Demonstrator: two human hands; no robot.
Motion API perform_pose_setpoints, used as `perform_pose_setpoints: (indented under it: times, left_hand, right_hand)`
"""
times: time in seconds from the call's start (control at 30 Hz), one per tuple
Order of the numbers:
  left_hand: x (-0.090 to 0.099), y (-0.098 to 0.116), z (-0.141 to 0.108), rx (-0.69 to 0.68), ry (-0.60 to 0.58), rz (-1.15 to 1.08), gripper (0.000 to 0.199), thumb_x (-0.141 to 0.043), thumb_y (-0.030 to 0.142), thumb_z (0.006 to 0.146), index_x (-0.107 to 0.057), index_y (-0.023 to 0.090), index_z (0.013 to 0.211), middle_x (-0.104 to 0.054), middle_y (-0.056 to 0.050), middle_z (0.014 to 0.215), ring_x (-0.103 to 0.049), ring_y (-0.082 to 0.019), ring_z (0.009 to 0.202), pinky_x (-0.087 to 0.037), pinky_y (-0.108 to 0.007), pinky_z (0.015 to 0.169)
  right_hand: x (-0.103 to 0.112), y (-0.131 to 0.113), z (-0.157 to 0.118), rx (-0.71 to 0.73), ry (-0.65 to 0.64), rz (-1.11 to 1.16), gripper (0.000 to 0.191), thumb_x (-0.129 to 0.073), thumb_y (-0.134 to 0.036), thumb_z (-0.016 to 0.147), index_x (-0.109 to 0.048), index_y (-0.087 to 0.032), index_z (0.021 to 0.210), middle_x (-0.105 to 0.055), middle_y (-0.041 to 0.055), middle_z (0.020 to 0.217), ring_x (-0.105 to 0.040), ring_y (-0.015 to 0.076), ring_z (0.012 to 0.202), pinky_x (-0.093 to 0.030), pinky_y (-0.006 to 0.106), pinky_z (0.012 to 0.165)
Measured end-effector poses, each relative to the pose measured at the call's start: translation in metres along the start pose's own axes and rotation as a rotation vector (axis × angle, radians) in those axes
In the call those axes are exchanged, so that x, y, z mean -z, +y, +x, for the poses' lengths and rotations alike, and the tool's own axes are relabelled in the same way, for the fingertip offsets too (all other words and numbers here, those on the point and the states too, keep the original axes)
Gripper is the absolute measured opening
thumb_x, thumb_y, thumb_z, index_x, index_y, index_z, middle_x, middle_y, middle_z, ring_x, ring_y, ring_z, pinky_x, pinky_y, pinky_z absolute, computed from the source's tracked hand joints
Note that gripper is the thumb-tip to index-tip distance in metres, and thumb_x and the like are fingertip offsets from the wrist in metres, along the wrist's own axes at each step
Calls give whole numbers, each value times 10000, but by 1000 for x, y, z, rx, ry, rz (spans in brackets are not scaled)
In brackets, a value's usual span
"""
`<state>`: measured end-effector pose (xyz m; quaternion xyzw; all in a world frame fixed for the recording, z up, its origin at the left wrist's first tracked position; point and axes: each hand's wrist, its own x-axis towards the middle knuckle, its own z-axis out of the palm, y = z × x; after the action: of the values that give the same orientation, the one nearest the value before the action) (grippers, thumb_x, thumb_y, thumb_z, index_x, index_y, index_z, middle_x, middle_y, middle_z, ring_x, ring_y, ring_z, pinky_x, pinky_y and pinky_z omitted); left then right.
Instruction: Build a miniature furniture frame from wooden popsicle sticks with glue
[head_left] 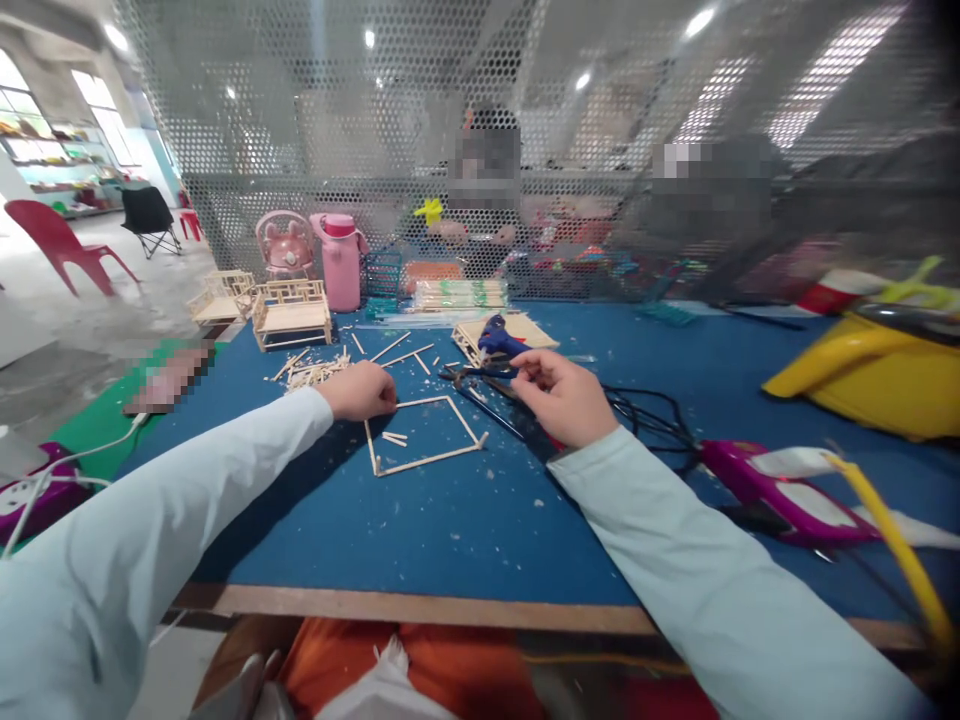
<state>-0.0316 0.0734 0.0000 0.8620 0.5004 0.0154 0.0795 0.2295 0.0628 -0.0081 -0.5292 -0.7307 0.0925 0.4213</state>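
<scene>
My left hand [361, 390] is at the far left corner of a four-sided frame of thin wooden sticks [431, 461], fingertips pressed together. Whatever they pinch there is hidden. Short upright pegs stand at the frame's two near corners, and a few loose short sticks [394, 438] lie inside it. My right hand [566, 395] hovers right of the frame, fingers loosely curled and apart, with nothing visible in them. Just beyond it lies a blue glue gun [504, 340]. Pliers [459, 376] lie beside its fingers, their handles partly covered by the hand.
A pile of cut sticks [319, 372] lies behind my left hand. Small wooden stick-built furniture [292, 315] stands at the back left near a pink flask [342, 262]. Black cables [660, 410], a purple power strip [780, 495] and a yellow container [870, 370] occupy the right side. A perforated screen [390, 130] rises behind.
</scene>
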Motion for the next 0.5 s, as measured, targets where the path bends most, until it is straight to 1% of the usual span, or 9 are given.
perform_pose_setpoints:
  times: [0.1,0.23,0.33,0.43,0.5]
  left_hand:
    - [1,3,-17,14,-36,26,210,-533,270,719,-683,183,836,-690,-37,750,-614,-150,671,-423,-217,611]
    - [-4,10,-37,98,-11,2,349,-532,273,712,-584,161,1038,-680,-49,788,-620,-165,701,-440,-231,624]
    - [-9,14,-46,157,-3,-65,371,-521,245,714,-543,152,1073,-674,-49,770,-625,-163,672,-448,-233,609]
    - [-11,18,-50,239,-54,-198,376,-507,210,714,-514,146,1084,-655,-26,652,-618,-152,562,-448,-224,540]
    - [-12,20,-52,311,-96,-309,418,-484,188,722,-462,137,1137,-624,-4,556,-597,-150,476,-432,-217,466]
  right_hand:
    - [1,-4,1,-10,26,27,186,-518,-193,663,-573,-145,835,-552,3,660,-455,90,505,-399,229,540]
    - [0,-5,2,-15,25,81,261,-516,-190,667,-541,-137,922,-521,-18,636,-436,83,477,-384,227,517]
    - [-2,-5,2,-2,9,108,299,-517,-193,673,-516,-137,968,-513,-23,636,-439,84,484,-383,229,520]
    - [-2,-4,2,2,-10,127,343,-523,-204,679,-488,-135,1013,-517,-24,643,-441,85,490,-379,231,521]
    - [-2,-3,1,7,-8,132,357,-526,-208,681,-474,-140,1028,-515,-28,638,-438,84,488,-372,228,514]
